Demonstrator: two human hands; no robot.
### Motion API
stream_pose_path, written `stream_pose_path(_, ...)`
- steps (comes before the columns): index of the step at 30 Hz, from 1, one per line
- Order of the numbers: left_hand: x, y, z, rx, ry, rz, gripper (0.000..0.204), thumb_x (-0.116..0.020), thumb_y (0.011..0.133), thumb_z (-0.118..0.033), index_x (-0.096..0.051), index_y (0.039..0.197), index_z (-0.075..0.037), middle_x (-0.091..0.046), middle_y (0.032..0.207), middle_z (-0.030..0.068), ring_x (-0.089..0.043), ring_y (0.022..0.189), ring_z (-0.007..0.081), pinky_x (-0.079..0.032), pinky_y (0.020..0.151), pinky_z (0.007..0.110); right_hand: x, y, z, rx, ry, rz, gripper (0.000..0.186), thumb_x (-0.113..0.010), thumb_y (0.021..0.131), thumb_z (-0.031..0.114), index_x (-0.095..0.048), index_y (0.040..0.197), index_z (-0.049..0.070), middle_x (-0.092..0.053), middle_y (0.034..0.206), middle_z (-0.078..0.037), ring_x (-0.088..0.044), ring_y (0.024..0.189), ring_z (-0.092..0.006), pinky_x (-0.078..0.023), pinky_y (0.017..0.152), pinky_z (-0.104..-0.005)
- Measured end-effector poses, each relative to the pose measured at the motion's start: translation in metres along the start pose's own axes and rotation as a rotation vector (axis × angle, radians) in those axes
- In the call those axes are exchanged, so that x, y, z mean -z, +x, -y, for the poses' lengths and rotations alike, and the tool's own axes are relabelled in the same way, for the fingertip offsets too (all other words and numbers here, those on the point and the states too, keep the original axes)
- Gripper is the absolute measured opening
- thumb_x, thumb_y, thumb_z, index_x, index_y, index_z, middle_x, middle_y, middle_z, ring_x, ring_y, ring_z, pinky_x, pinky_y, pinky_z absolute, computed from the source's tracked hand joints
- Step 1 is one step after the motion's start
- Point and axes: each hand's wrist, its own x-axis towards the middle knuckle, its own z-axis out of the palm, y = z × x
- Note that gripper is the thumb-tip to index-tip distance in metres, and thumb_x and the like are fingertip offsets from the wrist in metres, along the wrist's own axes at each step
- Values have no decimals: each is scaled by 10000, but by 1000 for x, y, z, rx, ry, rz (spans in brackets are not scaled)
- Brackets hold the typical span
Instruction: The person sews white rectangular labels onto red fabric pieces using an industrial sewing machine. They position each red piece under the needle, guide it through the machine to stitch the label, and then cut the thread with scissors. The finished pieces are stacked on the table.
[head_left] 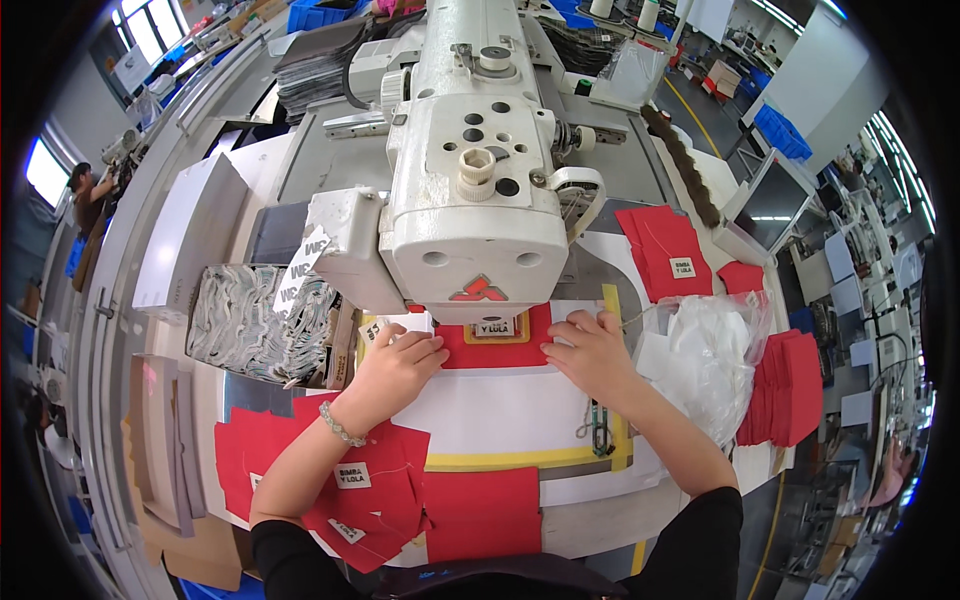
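Note:
A red fabric piece [540, 326] lies flat under the head of a white industrial sewing machine [475, 225]. On it a small printed label [494, 328] sits inside a yellowish presser frame [524, 327]. With bent fingers, my left hand [395, 368] grips the fabric's left edge. Another white printed label [373, 330] shows against that hand's index finger; whether it is held I cannot tell. At the right edge, my right hand [592, 352] has its fingertips closed on the fabric. Thread snips [600, 430] lie below the right wrist.
Red pieces with labels [352, 475] overlap at the front left, beside a plain red piece [482, 512]. A box of bundled labels [265, 325] stands left. At right are a clear plastic bag [705, 360], red stacks [785, 388] and a monitor [768, 208]. Yellow tape [520, 459] edges the white work plate.

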Motion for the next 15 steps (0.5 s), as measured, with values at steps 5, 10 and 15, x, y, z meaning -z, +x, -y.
stream_pose_path(5, -4, 10, -9, -7, 9, -38, 249, -720, 821, -245, -709, 981, -55, -712, 978, 47, -654, 913, 181, -461, 893, 360, -12, -1, -4, 48, -102, -48, 82, -701, 753, 174, -650, 813, 148, -622, 982, 51, -548, 971, -144, -336, 837, -360)
stream_pose_path(10, -10, 19, -19, -55, 109, -100, 304, -704, 823, -317, -677, 881, -21, -651, 759, 46, -617, 736, 178, -457, 725, 322, -18, 4, -3, -94, 184, -165, 92, -720, 762, 149, -645, 814, 153, -625, 939, 47, -556, 943, -147, -317, 825, -357)
stream_pose_path(15, -12, 25, -21, -95, 177, -125, 209, -696, 796, -240, -655, 826, -37, -578, 694, 19, -578, 692, 156, -433, 623, 297, -6, 7, -9, -175, 320, -184, 97, -729, 766, 138, -655, 826, 155, -641, 942, 46, -563, 938, -154, -307, 813, -355)
